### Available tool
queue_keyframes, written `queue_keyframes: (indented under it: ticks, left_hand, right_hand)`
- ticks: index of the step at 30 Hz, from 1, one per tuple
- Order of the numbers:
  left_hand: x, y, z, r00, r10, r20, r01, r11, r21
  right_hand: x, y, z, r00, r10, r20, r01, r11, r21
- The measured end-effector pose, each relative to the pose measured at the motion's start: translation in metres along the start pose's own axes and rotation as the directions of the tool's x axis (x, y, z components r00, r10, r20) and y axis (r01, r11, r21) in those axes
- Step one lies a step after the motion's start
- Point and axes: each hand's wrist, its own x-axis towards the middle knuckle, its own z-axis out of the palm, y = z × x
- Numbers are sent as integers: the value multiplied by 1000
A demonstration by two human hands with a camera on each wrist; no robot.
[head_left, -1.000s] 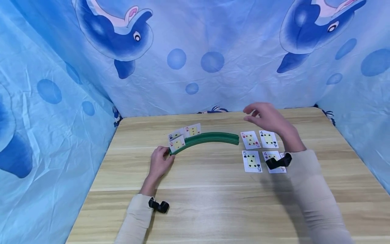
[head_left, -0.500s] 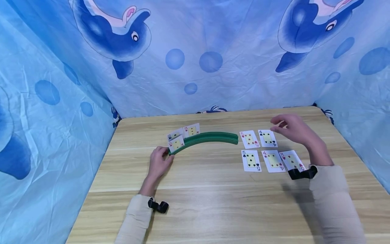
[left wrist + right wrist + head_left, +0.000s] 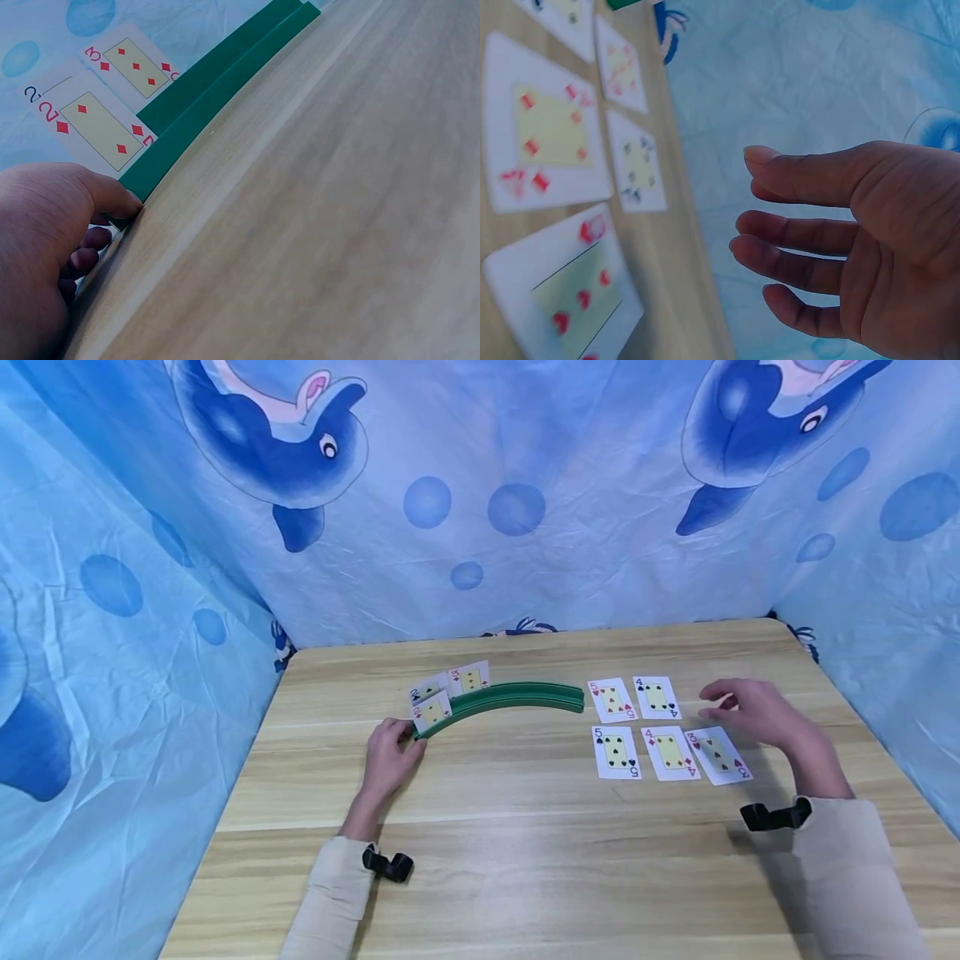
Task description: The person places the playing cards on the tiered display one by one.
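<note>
A curved green card holder (image 3: 517,695) lies on the wooden table, and my left hand (image 3: 390,758) pinches its left end between thumb and fingers. Standing in its left part are the two of diamonds (image 3: 101,131), the three of diamonds (image 3: 135,64) and a black two (image 3: 429,688), mostly hidden behind the front card. My right hand (image 3: 757,714) holds nothing; its fingers are loosely bent in the right wrist view, over the table's right side. Nearest to it is the three of hearts (image 3: 718,755), face up and turned at an angle.
Left of the three of hearts lie the four of diamonds (image 3: 671,753) and five of spades (image 3: 617,752). Behind them are the five of hearts (image 3: 612,700) and four of spades (image 3: 657,698). A blue dolphin-print cloth (image 3: 465,543) hangs around the table's back and sides.
My right hand has moved from near the back of the table to the right and toward me, uncovering the three of hearts. The left hand stays at the card holder's end.
</note>
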Motion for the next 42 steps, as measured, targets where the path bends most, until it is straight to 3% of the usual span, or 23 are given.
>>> queue_keyframes:
  ticks: [11,21,37,42]
  left_hand:
    - [-1,1,1,1000,6,-19,-6,1000,4]
    - [-2,2,0,1000,-6,-6,6,1000,-6]
    - [-2,0,0,1000,9,-14,-9,1000,2]
    - [-2,1,0,1000,7,-13,-6,1000,5]
  right_hand:
    - [-14,25,24,995,55,84,-53,998,-24]
    - [-26,36,43,995,-16,94,26,994,-103]
    - [-27,32,46,994,67,90,-57,992,-113]
    - [-29,32,46,998,64,28,-59,984,-168]
